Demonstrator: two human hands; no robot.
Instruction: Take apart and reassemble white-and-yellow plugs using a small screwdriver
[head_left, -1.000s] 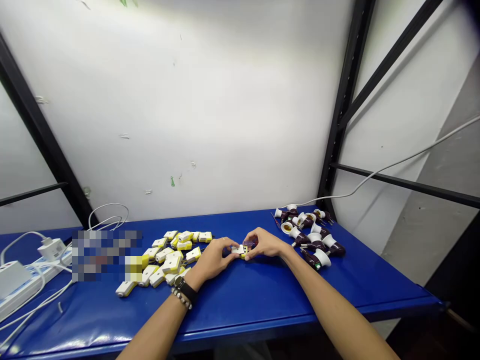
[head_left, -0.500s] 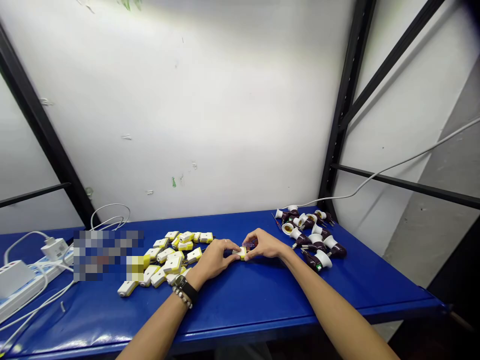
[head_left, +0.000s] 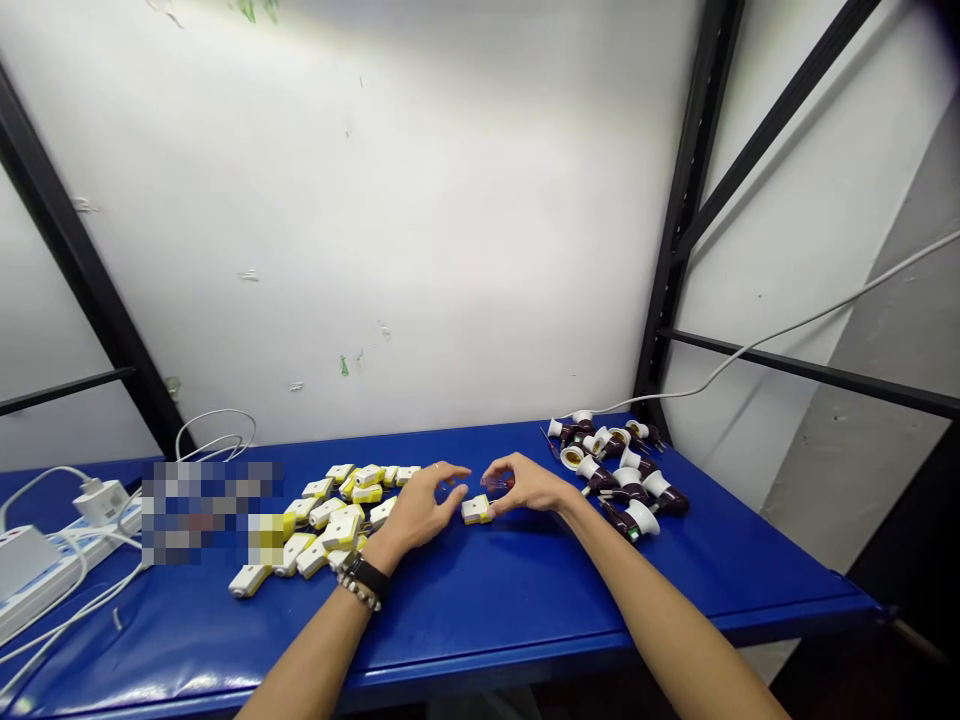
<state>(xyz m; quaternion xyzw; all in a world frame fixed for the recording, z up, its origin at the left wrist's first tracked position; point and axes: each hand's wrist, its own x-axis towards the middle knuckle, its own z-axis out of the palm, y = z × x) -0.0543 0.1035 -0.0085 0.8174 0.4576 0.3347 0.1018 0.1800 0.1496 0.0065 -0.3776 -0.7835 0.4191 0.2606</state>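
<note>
A white and yellow plug (head_left: 477,510) lies on the blue table (head_left: 525,590) between my two hands. My left hand (head_left: 420,508) hovers just left of it with the fingers stretched apart and nothing in them; a black watch and bead bracelet sit on that wrist. My right hand (head_left: 525,485) is just right of the plug, thumb and fingers pinched on a small reddish tool (head_left: 496,483), too small to name. A heap of white and yellow plugs (head_left: 330,515) lies left of my left hand.
A pile of dark brown and white lamp sockets (head_left: 622,465) lies to the right, with a white cable (head_left: 787,330) running off over the black rack (head_left: 675,230). A white power strip with chargers and cords (head_left: 52,555) sits at the far left. A white wall stands behind.
My left hand has let go of the plug and opened, lifting a little to the left. The plug now lies free on the table. My right hand keeps its pinch.
</note>
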